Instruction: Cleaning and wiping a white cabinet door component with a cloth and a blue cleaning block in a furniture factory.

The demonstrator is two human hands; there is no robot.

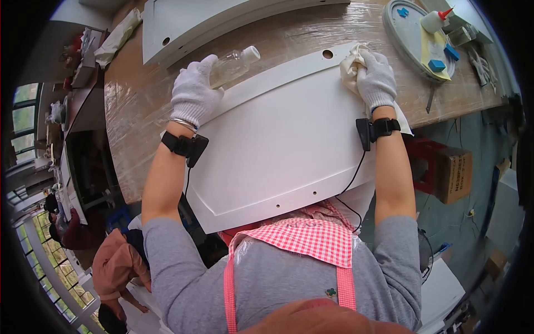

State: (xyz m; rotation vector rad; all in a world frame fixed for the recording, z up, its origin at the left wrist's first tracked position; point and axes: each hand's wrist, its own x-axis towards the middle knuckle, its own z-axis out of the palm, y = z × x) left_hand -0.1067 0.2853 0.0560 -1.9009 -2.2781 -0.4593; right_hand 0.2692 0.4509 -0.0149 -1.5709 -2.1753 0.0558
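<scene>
A large white panel (278,133) with a raised border and small holes lies in front of me, its near edge against my apron. At its far left edge, my left hand (194,92), in a white knit glove, is closed around a clear bottle (229,68) with a white cap. The bottle is tilted, its cap pointing right and away; part of it is hidden by the fingers. My right hand (376,80), gloved too, grips a bunched cream cloth (351,68) at the panel's far right corner, beside a round hole.
Another white panel (222,22) rests at the back of the film-covered table (133,128). A round lid (397,33) at the far right carries a white squeeze bottle (434,22) and blue pieces (436,65). A cardboard box (453,175) sits at right; a co-worker (114,264) bends at lower left.
</scene>
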